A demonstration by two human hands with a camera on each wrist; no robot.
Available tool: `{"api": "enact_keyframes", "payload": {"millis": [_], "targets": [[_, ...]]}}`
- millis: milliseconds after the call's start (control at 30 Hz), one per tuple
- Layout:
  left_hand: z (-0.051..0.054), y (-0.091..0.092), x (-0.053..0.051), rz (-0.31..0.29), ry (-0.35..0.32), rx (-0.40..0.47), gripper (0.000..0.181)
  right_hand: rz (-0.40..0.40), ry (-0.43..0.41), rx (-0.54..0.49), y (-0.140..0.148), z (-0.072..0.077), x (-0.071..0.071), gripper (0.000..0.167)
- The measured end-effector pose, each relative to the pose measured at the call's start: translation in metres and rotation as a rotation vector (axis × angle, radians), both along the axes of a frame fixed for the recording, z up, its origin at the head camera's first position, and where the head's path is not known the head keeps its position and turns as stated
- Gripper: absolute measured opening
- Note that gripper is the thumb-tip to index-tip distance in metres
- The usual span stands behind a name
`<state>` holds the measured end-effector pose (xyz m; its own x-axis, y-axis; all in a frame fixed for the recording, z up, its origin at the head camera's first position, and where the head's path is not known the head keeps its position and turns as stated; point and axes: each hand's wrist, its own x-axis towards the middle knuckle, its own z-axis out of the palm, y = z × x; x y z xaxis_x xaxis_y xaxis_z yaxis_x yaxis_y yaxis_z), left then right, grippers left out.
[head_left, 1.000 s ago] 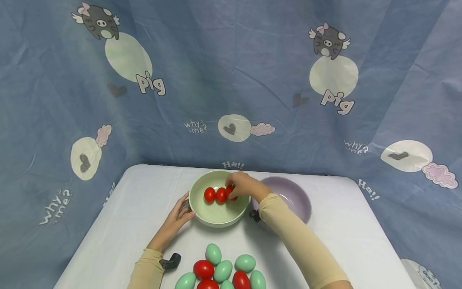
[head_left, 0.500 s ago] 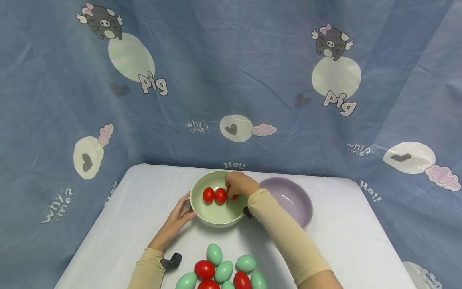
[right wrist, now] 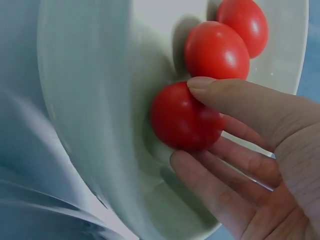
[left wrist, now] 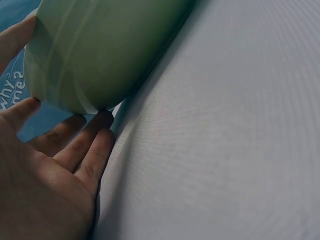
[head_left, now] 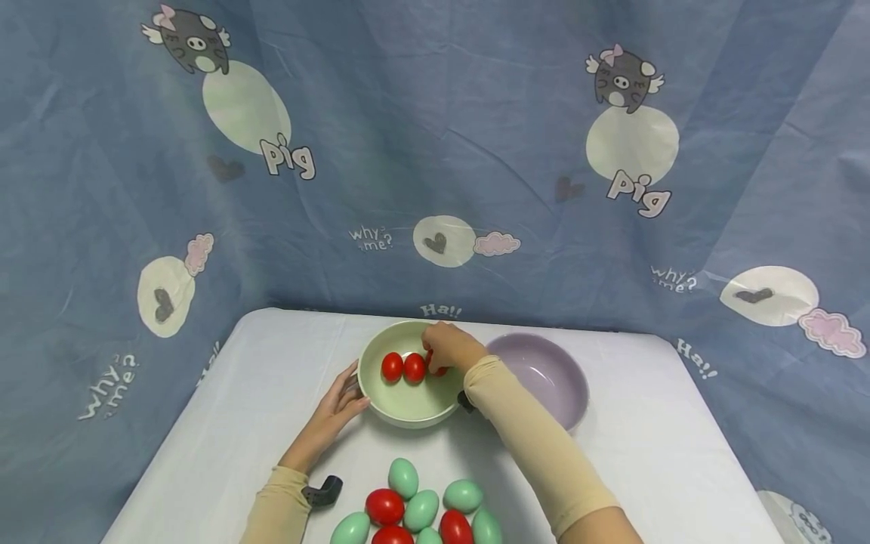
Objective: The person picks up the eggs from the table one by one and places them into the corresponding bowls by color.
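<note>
In the head view a light green bowl (head_left: 408,408) stands at the back of the table. Two red eggs (head_left: 392,367) lie side by side inside it. My right hand (head_left: 451,346) reaches over its right rim and pinches a third red egg (right wrist: 182,117) between thumb and fingertips, low in the bowl; the right wrist view shows this closely. From the left, my left hand (head_left: 331,412) rests its fingertips and thumb against the outside of the bowl, the fingers only slightly bent. In the left wrist view, those fingertips (left wrist: 104,117) touch the bowl's wall.
To the right of the green bowl stands a purple bowl (head_left: 553,378), partly behind my right forearm. At the front of the table lies a group of green eggs (head_left: 421,511) and red eggs (head_left: 384,507), several in all. A blue patterned curtain (head_left: 435,151) hangs behind.
My right wrist and forearm have shifted left, and my right hand now covers more of the third red egg. My left hand stays against the bowl.
</note>
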<state>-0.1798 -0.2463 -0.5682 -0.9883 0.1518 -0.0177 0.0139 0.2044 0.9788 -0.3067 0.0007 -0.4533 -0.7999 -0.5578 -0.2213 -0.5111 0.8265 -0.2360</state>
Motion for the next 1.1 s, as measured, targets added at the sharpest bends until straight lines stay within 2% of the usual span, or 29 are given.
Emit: {"api": "enact_keyframes", "payload": {"millis": [167, 333, 600, 733, 833, 1100], "targets": [[0.001, -0.001, 0.0, 0.003, 0.002, -0.006, 0.078, 0.012, -0.014, -0.018, 0.003, 0.001, 0.0, 0.042], [0.002, -0.001, 0.0, 0.01, -0.002, -0.009, 0.077, 0.063, -0.033, -0.069, 0.006, 0.01, 0.003, 0.046], [0.003, 0.0, 0.0, 0.01, -0.005, 0.001, 0.078, 0.142, -0.036, -0.22, 0.021, 0.033, 0.023, 0.047], [0.003, 0.0, 0.0, 0.003, 0.002, 0.003, 0.078, 0.161, 0.03, -0.288, 0.033, 0.043, 0.043, 0.045], [0.002, -0.001, 0.0, 0.0, 0.001, 0.008, 0.077, 0.197, 0.074, -0.353, 0.04, 0.047, 0.063, 0.043], [-0.001, -0.002, 0.0, -0.005, -0.013, 0.012, 0.077, 0.28, 0.075, -0.459, 0.058, 0.038, 0.12, 0.043]]}}
